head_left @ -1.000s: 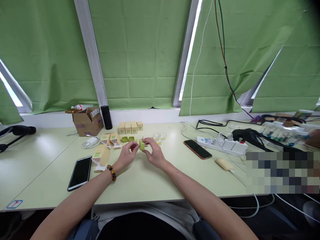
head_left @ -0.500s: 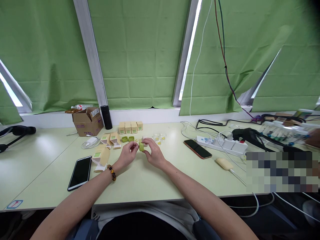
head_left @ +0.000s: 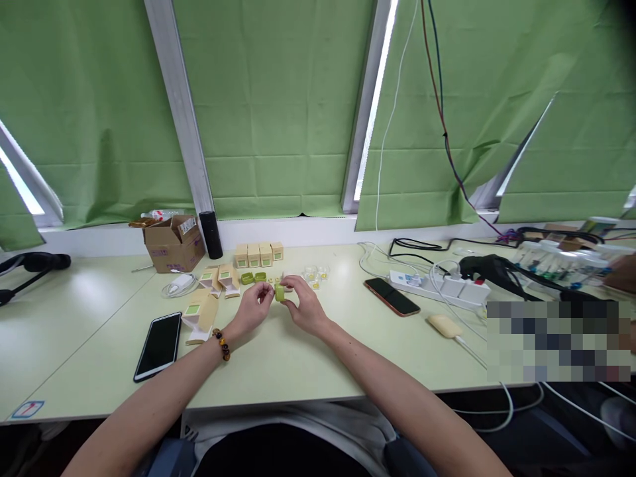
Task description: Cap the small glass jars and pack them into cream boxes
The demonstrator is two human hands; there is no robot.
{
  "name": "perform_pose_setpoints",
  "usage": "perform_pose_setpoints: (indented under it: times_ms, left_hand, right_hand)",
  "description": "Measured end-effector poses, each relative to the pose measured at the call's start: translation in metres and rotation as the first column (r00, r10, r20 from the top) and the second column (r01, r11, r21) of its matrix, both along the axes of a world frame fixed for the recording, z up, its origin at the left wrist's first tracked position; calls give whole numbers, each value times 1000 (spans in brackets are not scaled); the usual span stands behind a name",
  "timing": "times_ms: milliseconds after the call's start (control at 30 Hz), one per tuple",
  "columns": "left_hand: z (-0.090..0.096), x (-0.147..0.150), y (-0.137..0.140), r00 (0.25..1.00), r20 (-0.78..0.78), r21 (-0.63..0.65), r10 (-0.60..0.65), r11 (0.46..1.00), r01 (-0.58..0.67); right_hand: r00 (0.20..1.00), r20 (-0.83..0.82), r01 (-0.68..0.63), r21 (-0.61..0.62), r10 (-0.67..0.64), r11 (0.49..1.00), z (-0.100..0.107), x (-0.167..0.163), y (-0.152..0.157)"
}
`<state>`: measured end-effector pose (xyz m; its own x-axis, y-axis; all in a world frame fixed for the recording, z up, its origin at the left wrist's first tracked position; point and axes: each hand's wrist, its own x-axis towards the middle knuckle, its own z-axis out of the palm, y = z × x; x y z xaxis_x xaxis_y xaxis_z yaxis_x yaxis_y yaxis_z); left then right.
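Observation:
A small green case [head_left: 279,293] is gripped between the thumb and fingers of my right hand [head_left: 307,307], raised over the middle of the table. Beside it, my left hand [head_left: 254,306] is closed in a pinch. Whatever lies between its fingertips is too small to make out. Just beyond my hands are green open cases [head_left: 247,277] and, to the right, several clear little containers [head_left: 311,273] with yellow bits in them. Opened cardboard boxes [head_left: 201,310] with green windows lie left of my left hand. A row of closed small boxes [head_left: 254,256] stands farther back.
A phone [head_left: 159,346] lies at the left and another phone [head_left: 392,296] at the right. Behind are a brown carton [head_left: 175,245], a black cylinder [head_left: 211,235] and a coiled white cable [head_left: 179,284]. A power strip [head_left: 437,286], cables and a cream mouse-shaped device [head_left: 445,326] occupy the right.
The view has shifted very slightly. Both hands keep nearly the same pose around the small green case, with no other visible change.

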<state>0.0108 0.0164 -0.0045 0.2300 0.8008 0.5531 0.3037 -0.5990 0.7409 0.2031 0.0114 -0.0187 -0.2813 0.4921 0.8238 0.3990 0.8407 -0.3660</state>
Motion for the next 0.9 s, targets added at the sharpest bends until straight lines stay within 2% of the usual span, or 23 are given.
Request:
perform_pose_setpoints:
  times_ms: [900]
  left_hand:
    - [-1, -2, 3, 1000, 13, 0, 2, 1000, -2]
  right_hand:
    - [1000, -13, -6, 0, 6, 1000, 0, 0, 2]
